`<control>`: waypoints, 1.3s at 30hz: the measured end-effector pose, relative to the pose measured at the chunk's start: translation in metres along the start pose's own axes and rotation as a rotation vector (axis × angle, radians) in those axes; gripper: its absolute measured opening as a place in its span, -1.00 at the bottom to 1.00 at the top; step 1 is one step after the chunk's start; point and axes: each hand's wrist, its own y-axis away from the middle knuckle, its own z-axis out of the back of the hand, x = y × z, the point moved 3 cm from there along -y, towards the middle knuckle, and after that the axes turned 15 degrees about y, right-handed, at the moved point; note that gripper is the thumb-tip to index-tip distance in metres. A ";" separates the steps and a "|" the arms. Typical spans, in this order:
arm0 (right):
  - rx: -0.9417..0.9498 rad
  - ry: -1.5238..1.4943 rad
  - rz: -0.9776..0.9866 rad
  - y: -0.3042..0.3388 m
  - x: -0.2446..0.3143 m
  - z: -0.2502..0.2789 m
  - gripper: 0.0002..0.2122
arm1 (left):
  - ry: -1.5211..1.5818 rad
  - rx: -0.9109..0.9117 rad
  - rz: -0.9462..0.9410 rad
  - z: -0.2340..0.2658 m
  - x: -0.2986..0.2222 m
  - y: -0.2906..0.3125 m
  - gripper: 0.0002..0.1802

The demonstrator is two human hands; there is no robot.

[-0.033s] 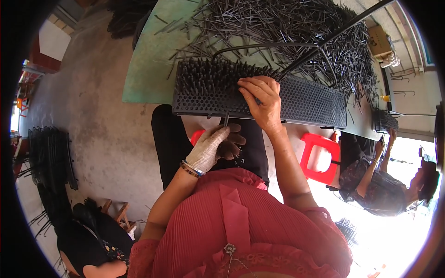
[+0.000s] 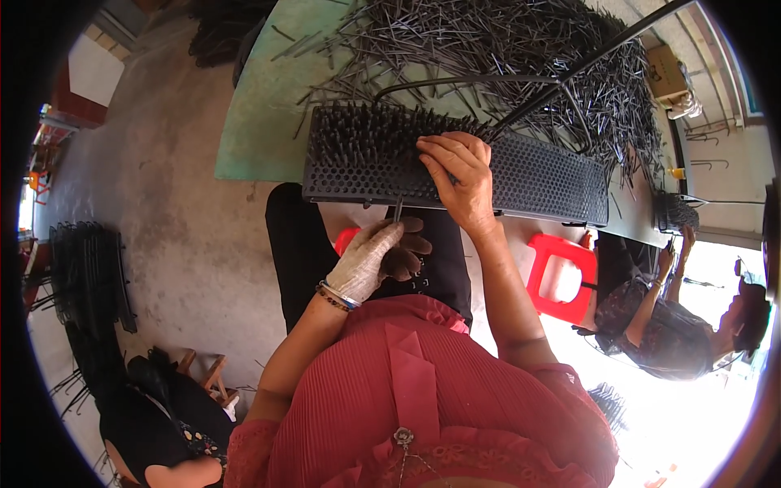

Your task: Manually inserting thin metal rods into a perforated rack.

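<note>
A long black board full of round holes (image 2: 529, 171) lies along the near edge of the table. Thin black sticks (image 2: 358, 134) stand upright, packed close, in its left half. My left hand (image 2: 374, 254), in a pale glove with brown fingertips, is just below the board's near edge. Between its thumb and forefinger it pinches a thin dark stick (image 2: 398, 210) that points up toward the board; its other fingers are loosely spread. My bare right hand (image 2: 462, 175) rests over the middle of the board, fingers bent and together. Whatever its fingertips hold is hidden.
A big heap of loose black sticks (image 2: 504, 41) covers the back of the green tabletop (image 2: 260, 122). A black metal bar (image 2: 602, 61) slants over the board. A red stool (image 2: 561, 279) stands at the right, near another person (image 2: 675, 317). Dark racks (image 2: 85, 276) stand at the left.
</note>
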 end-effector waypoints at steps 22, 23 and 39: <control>0.503 -0.598 -0.532 0.032 0.032 0.006 -0.74 | -0.253 0.167 -0.084 -0.005 -0.014 0.007 -0.58; 0.525 -0.646 -0.563 0.031 0.033 0.006 -0.74 | -0.252 0.165 -0.086 -0.006 -0.014 0.009 -0.58; 0.347 -0.871 -0.526 0.022 0.040 0.000 -0.84 | -0.255 0.145 -0.081 0.007 -0.030 0.023 -0.59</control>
